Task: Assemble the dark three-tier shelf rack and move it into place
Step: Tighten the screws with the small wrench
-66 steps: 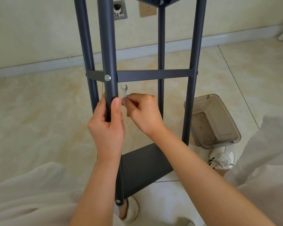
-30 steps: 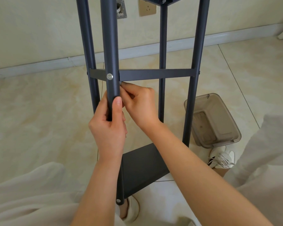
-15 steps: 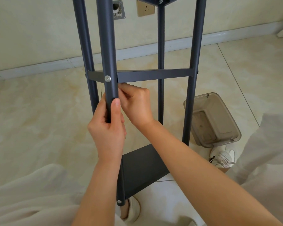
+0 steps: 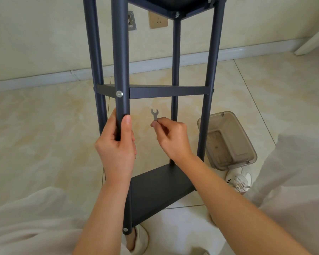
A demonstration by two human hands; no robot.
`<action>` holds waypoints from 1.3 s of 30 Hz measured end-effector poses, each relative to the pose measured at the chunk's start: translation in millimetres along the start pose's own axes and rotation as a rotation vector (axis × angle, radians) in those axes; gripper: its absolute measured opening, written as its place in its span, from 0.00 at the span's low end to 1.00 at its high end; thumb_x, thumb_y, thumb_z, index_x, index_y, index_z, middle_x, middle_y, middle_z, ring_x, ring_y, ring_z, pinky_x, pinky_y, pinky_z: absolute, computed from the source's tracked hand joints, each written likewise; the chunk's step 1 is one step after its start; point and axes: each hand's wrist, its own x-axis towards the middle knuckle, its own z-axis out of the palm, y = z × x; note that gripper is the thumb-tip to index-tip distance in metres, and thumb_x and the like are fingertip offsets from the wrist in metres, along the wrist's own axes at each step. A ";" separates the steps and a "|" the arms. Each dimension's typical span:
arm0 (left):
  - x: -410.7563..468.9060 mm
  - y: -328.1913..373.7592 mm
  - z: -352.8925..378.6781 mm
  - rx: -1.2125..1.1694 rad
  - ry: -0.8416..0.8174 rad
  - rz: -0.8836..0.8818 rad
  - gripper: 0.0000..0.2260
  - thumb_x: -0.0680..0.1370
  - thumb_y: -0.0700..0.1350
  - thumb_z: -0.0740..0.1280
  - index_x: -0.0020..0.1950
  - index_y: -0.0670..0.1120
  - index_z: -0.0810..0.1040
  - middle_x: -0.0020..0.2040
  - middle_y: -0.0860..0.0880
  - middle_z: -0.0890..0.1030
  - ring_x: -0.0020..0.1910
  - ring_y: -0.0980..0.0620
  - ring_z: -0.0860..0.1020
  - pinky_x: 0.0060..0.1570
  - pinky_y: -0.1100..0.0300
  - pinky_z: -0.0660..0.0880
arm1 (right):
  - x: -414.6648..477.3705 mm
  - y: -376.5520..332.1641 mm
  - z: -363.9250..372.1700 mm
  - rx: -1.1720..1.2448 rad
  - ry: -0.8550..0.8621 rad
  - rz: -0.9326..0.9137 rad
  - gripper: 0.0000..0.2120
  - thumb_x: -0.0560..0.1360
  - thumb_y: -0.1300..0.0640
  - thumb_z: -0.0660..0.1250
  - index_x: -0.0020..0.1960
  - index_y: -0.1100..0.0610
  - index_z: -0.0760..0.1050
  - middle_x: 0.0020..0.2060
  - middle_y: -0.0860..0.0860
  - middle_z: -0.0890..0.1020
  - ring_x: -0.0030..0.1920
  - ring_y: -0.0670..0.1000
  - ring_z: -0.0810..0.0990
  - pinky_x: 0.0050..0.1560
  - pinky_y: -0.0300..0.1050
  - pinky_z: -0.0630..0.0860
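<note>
- Here the dark shelf rack stands upright in the middle of the frame, its middle tier at centre and its bottom shelf lower down.
- The left hand is clamped round the near post, just below a silver bolt.
- The right hand, right of centre and clear of the rack, pinches a small flat wrench, its open end up.
- A smoky plastic bin lies on the tiled floor at the right, beside a white shoe.
- A wall socket sits at the upper centre.
</note>
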 end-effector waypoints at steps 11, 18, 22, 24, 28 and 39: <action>-3.2 4.9 5.3 -0.019 0.014 -0.038 0.19 0.82 0.56 0.62 0.56 0.42 0.80 0.29 0.48 0.73 0.23 0.51 0.71 0.22 0.59 0.70 | 1.9 59.1 -73.9 -0.036 0.379 0.322 0.10 0.81 0.56 0.63 0.43 0.56 0.79 0.30 0.49 0.77 0.31 0.45 0.74 0.34 0.35 0.72; -2.8 8.1 7.7 -0.020 0.023 -0.044 0.15 0.83 0.52 0.62 0.56 0.41 0.80 0.29 0.44 0.72 0.22 0.50 0.70 0.21 0.60 0.69 | -12.3 125.3 -96.1 -0.234 0.415 0.700 0.18 0.82 0.56 0.60 0.33 0.55 0.70 0.28 0.50 0.70 0.31 0.49 0.69 0.35 0.44 0.67; -5.1 6.0 6.0 -0.019 0.025 -0.036 0.18 0.84 0.50 0.62 0.58 0.35 0.78 0.30 0.41 0.72 0.23 0.46 0.70 0.21 0.62 0.69 | -21.9 151.9 -105.9 -0.525 0.065 0.892 0.15 0.81 0.58 0.60 0.35 0.57 0.71 0.30 0.52 0.72 0.31 0.52 0.72 0.34 0.46 0.69; -5.8 5.2 4.0 -0.008 0.029 -0.036 0.16 0.84 0.50 0.62 0.58 0.37 0.79 0.30 0.42 0.72 0.23 0.46 0.70 0.21 0.63 0.70 | -20.1 158.4 -112.5 -0.649 -0.120 0.936 0.11 0.80 0.59 0.61 0.39 0.58 0.73 0.34 0.54 0.76 0.34 0.53 0.75 0.35 0.46 0.72; -7.0 4.6 0.6 0.010 0.032 -0.027 0.15 0.84 0.50 0.62 0.57 0.39 0.79 0.30 0.44 0.73 0.23 0.47 0.71 0.22 0.65 0.69 | -18.0 168.7 -118.2 -0.834 -0.380 0.980 0.06 0.80 0.63 0.61 0.53 0.61 0.77 0.46 0.58 0.81 0.46 0.57 0.81 0.51 0.52 0.81; -7.7 5.2 -2.2 0.004 0.030 -0.047 0.16 0.84 0.50 0.62 0.57 0.38 0.78 0.30 0.44 0.72 0.23 0.45 0.70 0.22 0.64 0.69 | -21.4 189.4 -113.1 -0.924 -0.428 0.962 0.09 0.79 0.65 0.60 0.57 0.61 0.76 0.45 0.57 0.79 0.45 0.57 0.79 0.47 0.50 0.78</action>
